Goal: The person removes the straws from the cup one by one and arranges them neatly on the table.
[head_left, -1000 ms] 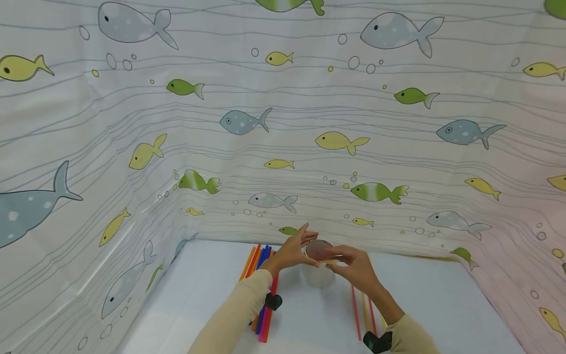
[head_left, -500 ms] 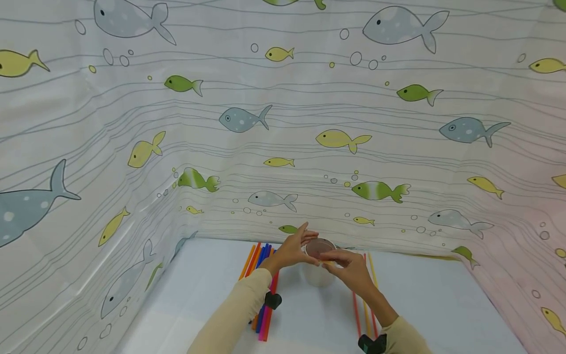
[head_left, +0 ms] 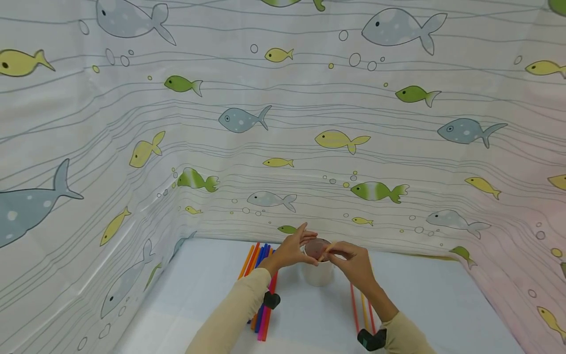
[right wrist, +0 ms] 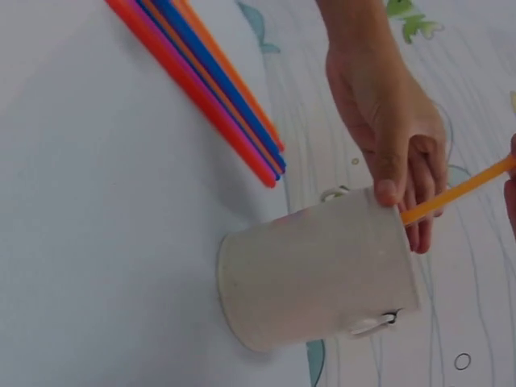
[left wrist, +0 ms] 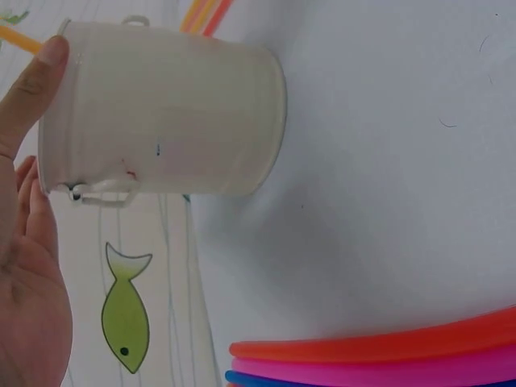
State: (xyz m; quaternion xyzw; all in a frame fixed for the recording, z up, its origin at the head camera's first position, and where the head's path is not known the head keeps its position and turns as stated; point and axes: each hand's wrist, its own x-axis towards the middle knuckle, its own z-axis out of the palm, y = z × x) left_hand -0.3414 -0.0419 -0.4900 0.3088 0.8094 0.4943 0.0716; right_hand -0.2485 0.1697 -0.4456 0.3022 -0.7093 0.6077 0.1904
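A small white bucket (head_left: 318, 276) with little side handles stands upright on the table. My left hand (head_left: 293, 250) holds its rim, thumb on the near side and fingers at the far left. My right hand (head_left: 355, 264) pinches an orange straw (right wrist: 458, 192) above the bucket's mouth. The straw slants down, its lower end at the rim beside the left thumb. How far it reaches inside is hidden. In the left wrist view, a short piece of the straw (left wrist: 19, 39) shows behind the left thumb. Only fingertips of the right hand (right wrist: 512, 197) appear in the right wrist view.
Left of the bucket lies a bundle of thick orange, red, blue and pink straws (head_left: 265, 319), partly under the left forearm. Several thin red and yellow straws (head_left: 355, 307) lie near the right wrist. A fish-patterned curtain (head_left: 283, 147) rises behind the white table (head_left: 194, 295).
My right hand has tipped the orange straw from nearly level at the rim to slanting down into the bucket's mouth. The left hand stays on the bucket.
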